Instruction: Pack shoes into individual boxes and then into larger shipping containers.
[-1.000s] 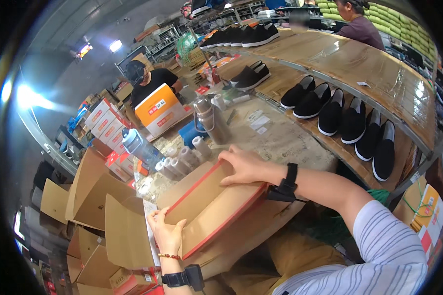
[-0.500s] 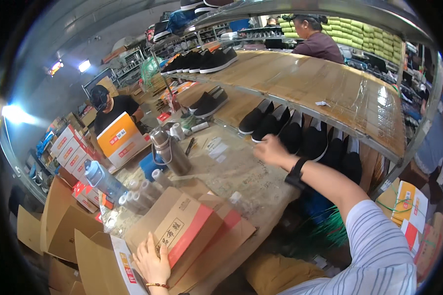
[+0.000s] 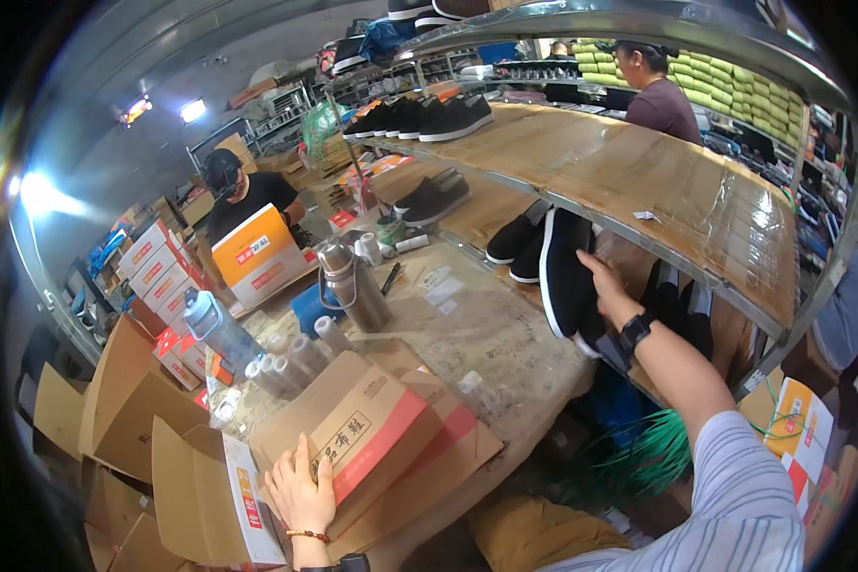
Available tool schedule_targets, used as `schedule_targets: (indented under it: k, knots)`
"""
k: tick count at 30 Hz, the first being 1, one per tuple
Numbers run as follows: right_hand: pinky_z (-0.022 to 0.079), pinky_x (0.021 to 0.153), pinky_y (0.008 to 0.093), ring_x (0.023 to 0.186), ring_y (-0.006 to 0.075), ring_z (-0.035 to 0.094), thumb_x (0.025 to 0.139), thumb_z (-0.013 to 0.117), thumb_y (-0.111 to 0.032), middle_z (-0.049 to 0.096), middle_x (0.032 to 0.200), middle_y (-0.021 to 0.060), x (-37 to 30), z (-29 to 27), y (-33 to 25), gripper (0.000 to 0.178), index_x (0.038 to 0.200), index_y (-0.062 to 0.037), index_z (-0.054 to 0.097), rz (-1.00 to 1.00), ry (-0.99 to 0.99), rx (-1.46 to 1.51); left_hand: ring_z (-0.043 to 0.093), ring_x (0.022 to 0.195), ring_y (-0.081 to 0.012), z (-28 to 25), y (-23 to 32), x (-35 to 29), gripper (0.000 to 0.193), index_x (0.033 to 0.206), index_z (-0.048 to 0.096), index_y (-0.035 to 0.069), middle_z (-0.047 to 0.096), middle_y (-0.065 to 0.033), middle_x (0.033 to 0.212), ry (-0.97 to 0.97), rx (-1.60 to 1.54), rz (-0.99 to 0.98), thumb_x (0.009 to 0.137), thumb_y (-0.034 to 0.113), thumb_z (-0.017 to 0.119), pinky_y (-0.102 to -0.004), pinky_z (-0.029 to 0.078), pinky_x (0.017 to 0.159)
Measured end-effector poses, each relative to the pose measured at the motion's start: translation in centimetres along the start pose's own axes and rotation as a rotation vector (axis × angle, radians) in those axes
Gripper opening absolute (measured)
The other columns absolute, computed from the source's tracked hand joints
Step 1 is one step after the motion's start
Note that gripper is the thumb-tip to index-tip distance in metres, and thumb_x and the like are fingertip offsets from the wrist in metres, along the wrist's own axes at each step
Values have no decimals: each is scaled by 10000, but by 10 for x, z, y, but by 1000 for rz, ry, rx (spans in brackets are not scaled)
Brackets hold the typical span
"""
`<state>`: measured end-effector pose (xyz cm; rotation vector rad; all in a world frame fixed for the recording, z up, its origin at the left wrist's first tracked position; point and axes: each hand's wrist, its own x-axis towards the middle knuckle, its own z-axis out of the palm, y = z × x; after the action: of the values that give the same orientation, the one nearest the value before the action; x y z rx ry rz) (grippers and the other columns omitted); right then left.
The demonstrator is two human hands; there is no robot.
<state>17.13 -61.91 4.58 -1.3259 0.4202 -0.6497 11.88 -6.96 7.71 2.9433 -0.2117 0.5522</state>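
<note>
The hands are well apart. The left hand [image 3: 301,488] lies flat, fingers spread, on a brown cardboard shoebox [image 3: 372,424] with a red band, apparently steadying it. The right hand [image 3: 608,288] is clamped on a black slip-on shoe [image 3: 566,267], perhaps tilted to clear the shelf board [image 3: 639,167] above. Just left of those fingers, the shoe shows a plain dark upper and white sole edge; whether a second is gripped, I cannot tell.

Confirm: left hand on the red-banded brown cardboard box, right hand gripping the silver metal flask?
No: in the head view, the right hand grips a black fabric shoe with a white sole, not the flask. The left hand is on the red-banded brown cardboard box.
</note>
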Motion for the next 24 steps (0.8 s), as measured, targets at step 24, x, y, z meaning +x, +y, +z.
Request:
schedule_targets:
  k: [24]
  knots:
    - [533, 808, 357, 930, 233, 628, 952, 437, -222, 609, 1124, 140, -256, 124, -27, 345, 1216, -8, 501, 399, -851, 797, 571, 1006, -191, -52, 69, -30, 435, 1240, 515, -55, 601, -128, 1151, 487, -1112, 41, 834, 40, 638, -327, 473, 857]
